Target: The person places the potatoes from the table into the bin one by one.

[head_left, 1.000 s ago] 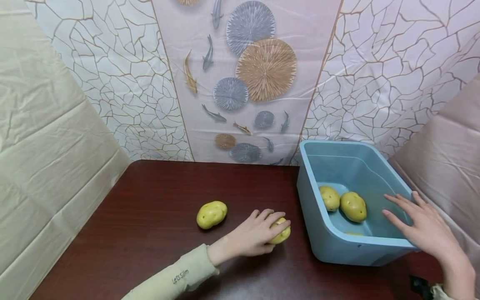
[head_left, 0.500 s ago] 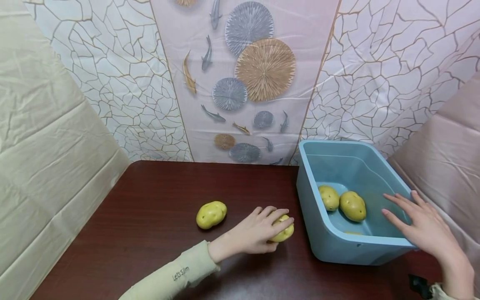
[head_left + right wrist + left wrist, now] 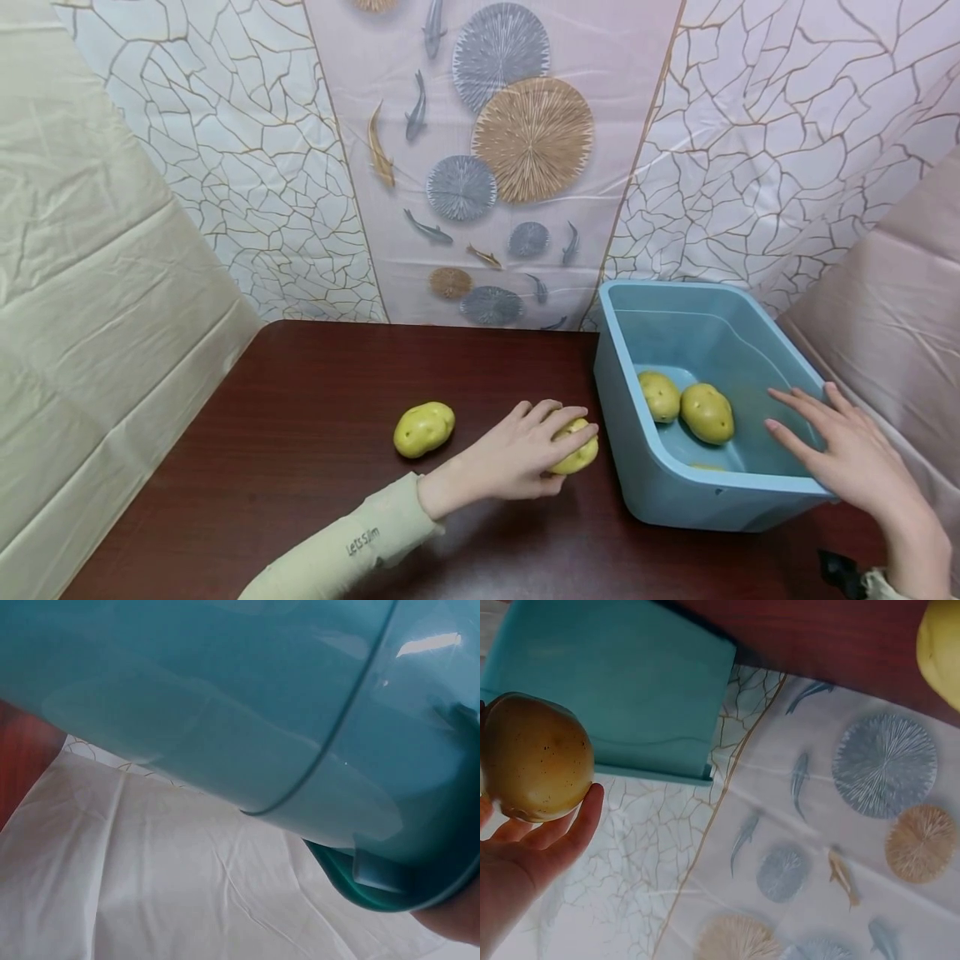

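My left hand [image 3: 525, 454] grips a yellow potato [image 3: 579, 450] just left of the blue plastic tub [image 3: 622, 417]; in the left wrist view the same potato [image 3: 534, 757] sits in my curled fingers [image 3: 570, 832] with the tub's wall [image 3: 622, 682] beyond. A second potato [image 3: 423, 428] lies on the dark wooden table [image 3: 300, 433] to the left. Two potatoes [image 3: 659, 396] [image 3: 707, 412] lie inside the tub. My right hand [image 3: 847, 458] rests with straight fingers on the tub's near right rim. The right wrist view is filled by the tub's wall [image 3: 225, 697].
Patterned plastic sheeting [image 3: 495, 150] hangs behind the table and cream sheets [image 3: 90, 292] drape both sides. A small black object [image 3: 838, 571] lies at the table's near right corner.
My left hand has moved right and slightly up with the potato, closer to the tub. The right hand and the other potatoes have stayed put.
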`<action>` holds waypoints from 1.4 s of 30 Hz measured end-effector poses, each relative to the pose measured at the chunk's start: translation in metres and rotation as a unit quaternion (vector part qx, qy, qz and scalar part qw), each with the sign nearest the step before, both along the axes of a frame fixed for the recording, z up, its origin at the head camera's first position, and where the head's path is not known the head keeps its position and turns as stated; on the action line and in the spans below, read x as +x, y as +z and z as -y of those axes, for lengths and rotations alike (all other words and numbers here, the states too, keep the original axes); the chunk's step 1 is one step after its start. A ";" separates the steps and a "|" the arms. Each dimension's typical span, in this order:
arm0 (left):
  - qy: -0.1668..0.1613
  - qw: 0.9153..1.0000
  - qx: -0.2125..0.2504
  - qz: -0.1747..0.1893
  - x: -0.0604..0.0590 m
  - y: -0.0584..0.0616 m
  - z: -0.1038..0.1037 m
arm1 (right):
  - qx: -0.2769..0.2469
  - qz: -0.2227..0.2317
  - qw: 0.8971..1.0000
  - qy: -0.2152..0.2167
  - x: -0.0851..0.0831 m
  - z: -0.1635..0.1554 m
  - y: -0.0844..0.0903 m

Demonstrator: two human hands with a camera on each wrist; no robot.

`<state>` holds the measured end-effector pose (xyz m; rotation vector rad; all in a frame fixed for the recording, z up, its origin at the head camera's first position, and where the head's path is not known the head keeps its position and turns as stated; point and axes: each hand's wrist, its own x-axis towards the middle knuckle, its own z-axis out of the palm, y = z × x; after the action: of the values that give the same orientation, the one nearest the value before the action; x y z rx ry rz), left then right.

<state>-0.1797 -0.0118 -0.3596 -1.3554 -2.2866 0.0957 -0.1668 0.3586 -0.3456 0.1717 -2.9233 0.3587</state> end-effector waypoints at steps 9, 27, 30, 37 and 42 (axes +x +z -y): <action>0.003 0.999 0.031 -0.006 0.001 0.019 -0.003 | -0.001 -0.002 1.000 0.002 0.001 0.000 0.000; -0.007 0.998 0.060 -0.012 0.001 0.045 -0.013 | -0.003 0.003 1.000 0.001 0.002 0.001 0.001; -0.011 0.998 0.060 -0.010 0.002 0.049 -0.016 | -0.003 0.002 1.000 0.000 0.003 0.000 0.001; -0.025 0.996 0.077 -0.022 0.000 0.055 -0.021 | -0.003 -0.006 1.000 0.003 0.001 -0.003 -0.002; -0.035 0.994 0.095 -0.041 -0.003 0.061 -0.022 | -0.006 -0.010 1.000 0.003 0.001 -0.003 -0.002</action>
<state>-0.1832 0.0106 -0.2981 -1.3070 -2.1200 -0.0859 -0.1659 0.3612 -0.3479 0.1811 -2.9014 0.3722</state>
